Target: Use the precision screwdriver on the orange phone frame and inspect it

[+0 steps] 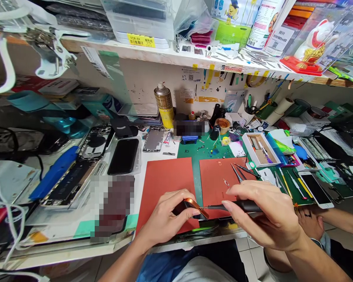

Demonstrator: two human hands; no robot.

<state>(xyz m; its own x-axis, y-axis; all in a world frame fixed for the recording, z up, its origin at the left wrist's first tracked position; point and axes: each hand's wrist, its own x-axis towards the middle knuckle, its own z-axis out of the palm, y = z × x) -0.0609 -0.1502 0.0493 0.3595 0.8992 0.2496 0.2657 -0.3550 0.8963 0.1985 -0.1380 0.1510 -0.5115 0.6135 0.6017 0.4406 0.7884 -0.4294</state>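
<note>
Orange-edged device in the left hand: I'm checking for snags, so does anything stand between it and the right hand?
Only the dark screwdriver, held by the right hand, spans the gap, its tip at the orange-edged device. Nothing else visible stands between them.

My two flat rectangular mats are brick red, above a green work mat. The tall cylindrical spray can is gold with a yellow lower section. My small flat device has a copper-orange edge. The glossy cat figurine is white, red and gold.
</note>
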